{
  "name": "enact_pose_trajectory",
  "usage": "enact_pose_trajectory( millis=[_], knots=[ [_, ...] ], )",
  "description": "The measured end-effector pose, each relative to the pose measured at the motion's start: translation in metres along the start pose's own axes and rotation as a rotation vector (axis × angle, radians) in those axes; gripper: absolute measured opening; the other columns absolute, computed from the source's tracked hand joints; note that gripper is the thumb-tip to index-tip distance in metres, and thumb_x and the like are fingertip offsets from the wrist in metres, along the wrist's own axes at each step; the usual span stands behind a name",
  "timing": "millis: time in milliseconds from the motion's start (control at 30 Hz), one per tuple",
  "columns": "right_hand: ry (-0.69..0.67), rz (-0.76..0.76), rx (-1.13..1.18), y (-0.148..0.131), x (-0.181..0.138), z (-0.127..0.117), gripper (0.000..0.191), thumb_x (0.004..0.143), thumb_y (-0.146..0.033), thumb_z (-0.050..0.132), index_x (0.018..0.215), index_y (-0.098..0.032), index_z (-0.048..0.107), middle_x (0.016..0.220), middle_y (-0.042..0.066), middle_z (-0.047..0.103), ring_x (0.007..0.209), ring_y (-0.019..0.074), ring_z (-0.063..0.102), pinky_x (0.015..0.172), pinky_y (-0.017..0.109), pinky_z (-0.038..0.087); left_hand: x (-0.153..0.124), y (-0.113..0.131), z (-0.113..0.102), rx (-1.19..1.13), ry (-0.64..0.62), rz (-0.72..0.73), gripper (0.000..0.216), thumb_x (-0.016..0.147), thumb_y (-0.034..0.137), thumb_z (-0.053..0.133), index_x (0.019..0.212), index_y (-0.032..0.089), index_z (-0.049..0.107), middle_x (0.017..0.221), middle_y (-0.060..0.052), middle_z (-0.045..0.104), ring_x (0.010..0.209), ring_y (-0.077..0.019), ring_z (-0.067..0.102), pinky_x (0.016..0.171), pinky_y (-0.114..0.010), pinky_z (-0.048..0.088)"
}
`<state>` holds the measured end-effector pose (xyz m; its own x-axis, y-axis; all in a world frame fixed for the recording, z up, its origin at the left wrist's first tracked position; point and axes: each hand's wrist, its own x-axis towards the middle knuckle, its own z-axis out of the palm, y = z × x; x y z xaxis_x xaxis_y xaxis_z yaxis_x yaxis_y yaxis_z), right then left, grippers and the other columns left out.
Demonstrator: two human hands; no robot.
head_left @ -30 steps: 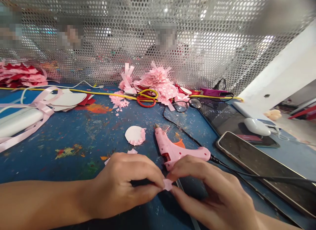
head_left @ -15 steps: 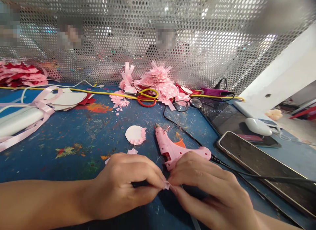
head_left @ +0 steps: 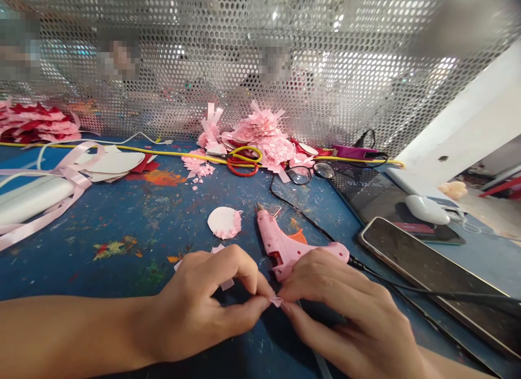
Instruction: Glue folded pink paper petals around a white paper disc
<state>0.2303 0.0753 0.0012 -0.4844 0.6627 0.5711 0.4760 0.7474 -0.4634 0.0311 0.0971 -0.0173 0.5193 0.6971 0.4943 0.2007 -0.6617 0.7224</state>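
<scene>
Between my two hands is a small folded piece of pink ribbon [head_left: 275, 301]. My left hand [head_left: 207, 303] pinches its left edge between thumb and fingertips. The fingertips of my right hand [head_left: 342, 308] are closed on its right edge. Just beyond my right hand lies a pink hot glue gun [head_left: 280, 240] on its side, its nozzle pointing away. A white disc [head_left: 222, 221] with pink ribbon bits along its right edge rests to the left of the gun. More cut ribbon pieces [head_left: 227, 284] lie partly hidden behind my left hand.
Scissors [head_left: 244, 160], eyeglasses [head_left: 301, 175] and a pink ribbon pile [head_left: 264, 132] sit by the perforated metal screen [head_left: 183, 53]. Phones [head_left: 431, 270] and black cables lie at right. White cutouts [head_left: 109, 162] and a ribbon roll [head_left: 36, 200] are at left.
My left index finger has arched upward, and the ribbon piece now looks more sharply folded. Another ribbon scrap shows behind my left hand. My right hand has barely moved.
</scene>
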Motion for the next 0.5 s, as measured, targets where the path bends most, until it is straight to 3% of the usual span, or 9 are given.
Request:
enact_pose_trajectory(
  millis=[333, 500],
  knots=[
    [-0.003, -0.037, -0.037, -0.0013, -0.0004, 0.0006, 0.014, 0.076, -0.005, 0.057, 0.077, -0.019, 0.060, 0.066, -0.001, 0.064, 0.063, 0.0106, 0.059, 0.061, 0.024, 0.049, -0.0076, -0.0029, 0.0061, 0.032, -0.004, 0.000, 0.036, 0.076, 0.007, 0.062, 0.086, 0.026, 0.034, 0.081, 0.007, 0.069, 0.070, -0.0093, 0.067, 0.068, -0.021, 0.050],
    [-0.009, -0.047, -0.062, -0.0020, 0.0006, 0.0015, 0.015, 0.077, -0.006, 0.056, 0.078, -0.020, 0.059, 0.065, -0.001, 0.064, 0.062, 0.0113, 0.060, 0.061, 0.025, 0.049, -0.0089, -0.0029, 0.0067, 0.076, 0.005, 0.014, 0.035, 0.077, 0.007, 0.062, 0.087, 0.026, 0.034, 0.080, 0.005, 0.069, 0.070, -0.0113, 0.067, 0.067, -0.023, 0.050]
  ],
)
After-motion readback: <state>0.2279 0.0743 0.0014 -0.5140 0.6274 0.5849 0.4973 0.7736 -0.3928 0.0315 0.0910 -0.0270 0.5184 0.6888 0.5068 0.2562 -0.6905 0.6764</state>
